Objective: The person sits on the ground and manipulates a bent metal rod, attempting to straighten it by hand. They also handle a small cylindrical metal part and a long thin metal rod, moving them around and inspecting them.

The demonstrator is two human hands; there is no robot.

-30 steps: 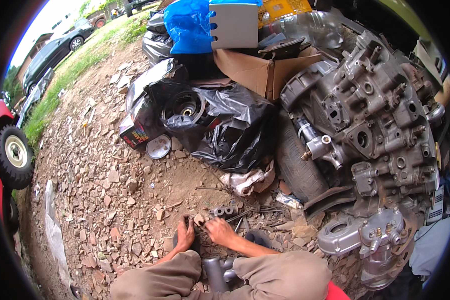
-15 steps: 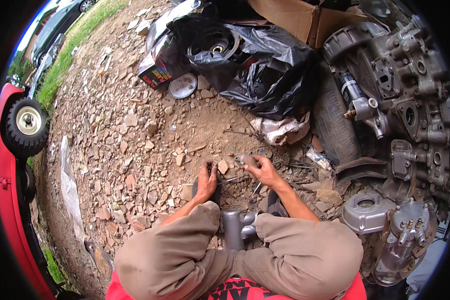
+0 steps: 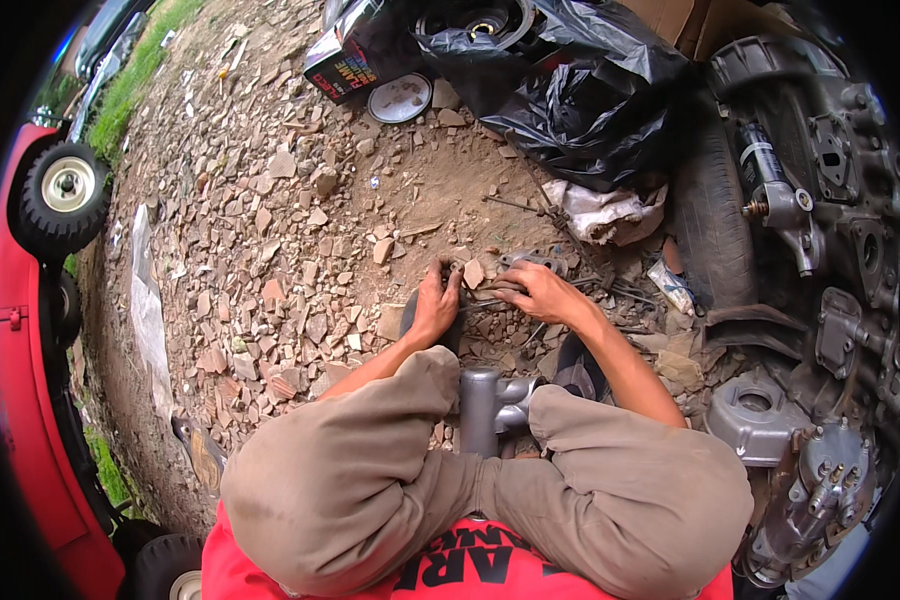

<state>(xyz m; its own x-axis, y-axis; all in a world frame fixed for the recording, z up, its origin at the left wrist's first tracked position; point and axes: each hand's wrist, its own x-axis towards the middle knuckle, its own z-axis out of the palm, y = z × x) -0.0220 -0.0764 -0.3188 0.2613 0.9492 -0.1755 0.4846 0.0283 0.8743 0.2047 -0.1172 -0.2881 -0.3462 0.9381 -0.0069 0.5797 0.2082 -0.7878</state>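
Observation:
My left hand (image 3: 437,302) is low over the stony ground in front of my knees. Its fingers are curled together, and anything small between them is too dark to tell. Close on its right is my right hand (image 3: 542,292), palm down, fingers bent and pointing left; what they pinch, if anything, is hidden. A grey metal piece (image 3: 547,262) shows just beyond the right hand's knuckles. Between the two hands lies a pale flat stone (image 3: 473,273). A silver pipe-shaped metal part (image 3: 478,412) with side branches stands between my knees.
Farther off are a black plastic bag (image 3: 590,110), a box (image 3: 355,60) and a round lid (image 3: 400,98). On the right are a tyre (image 3: 715,210), an engine block (image 3: 860,170), a metal housing (image 3: 755,415) and a cylindrical part (image 3: 820,480). A red vehicle (image 3: 20,340) is at left.
My right hand, which held a brownish rounded object, has turned palm down and its fingers now point left. The whole view has shifted; my left hand stays curled.

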